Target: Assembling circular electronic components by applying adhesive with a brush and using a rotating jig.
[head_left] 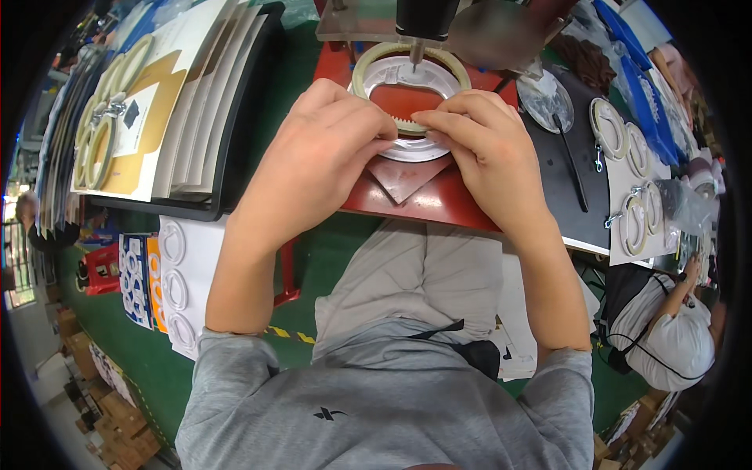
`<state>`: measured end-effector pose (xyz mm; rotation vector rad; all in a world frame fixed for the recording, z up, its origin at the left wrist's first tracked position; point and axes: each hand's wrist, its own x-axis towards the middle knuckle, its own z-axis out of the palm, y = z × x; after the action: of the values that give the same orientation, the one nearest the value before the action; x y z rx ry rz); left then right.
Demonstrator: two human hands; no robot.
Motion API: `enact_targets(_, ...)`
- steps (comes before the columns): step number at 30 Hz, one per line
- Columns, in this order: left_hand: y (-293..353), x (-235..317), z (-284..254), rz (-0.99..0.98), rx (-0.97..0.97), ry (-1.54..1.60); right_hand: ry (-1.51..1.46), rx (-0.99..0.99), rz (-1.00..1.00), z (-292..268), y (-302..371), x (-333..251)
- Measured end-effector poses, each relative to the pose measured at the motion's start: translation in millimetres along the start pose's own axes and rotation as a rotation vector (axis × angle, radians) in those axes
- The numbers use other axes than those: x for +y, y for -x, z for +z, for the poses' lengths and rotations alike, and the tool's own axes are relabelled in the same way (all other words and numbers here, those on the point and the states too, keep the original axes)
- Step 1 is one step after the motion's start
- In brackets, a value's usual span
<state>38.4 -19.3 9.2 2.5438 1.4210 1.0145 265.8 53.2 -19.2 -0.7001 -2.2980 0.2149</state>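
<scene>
My left hand and my right hand pinch the near side of a cream-coloured toothed ring, fingertips closed on its edge. Beneath it sits a shiny metal ring, its near rim showing below my fingers. Both lie on a red work surface, with a flat metal plate whose corner points toward me. Just above the ring's far side, a dark machine head ends in a thin metal tip. My fingers hide part of the ring's near edge.
Left, a black tray holds upright sheets and cards carrying cream rings. To the right, a dark table bears a clear round dish, a black-handled tool and ringed parts on white card. Another person sits at far right.
</scene>
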Motion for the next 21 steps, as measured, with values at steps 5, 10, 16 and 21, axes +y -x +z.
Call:
enact_targets(5, 1.0, -7.6, -7.0, -0.013, -0.083, 0.031, 0.011, 0.073, 0.042, 10.6, -3.2, -7.6)
enact_targets(10, 0.0, -22.9, -8.3, -0.047, -0.143, 0.128, 0.011, 0.106, 0.056, 14.7, -3.4, -9.1)
enact_targets(16, -5.5, -36.7, -12.4, -0.071, -0.245, 0.219, -0.002, 0.059, 0.071, 8.9, -6.3, -15.3)
enact_targets(21, 8.6, -30.2, -0.9, 0.023, -0.096, 0.14, -0.002, 0.019, 0.095, 5.5, -6.3, -13.3)
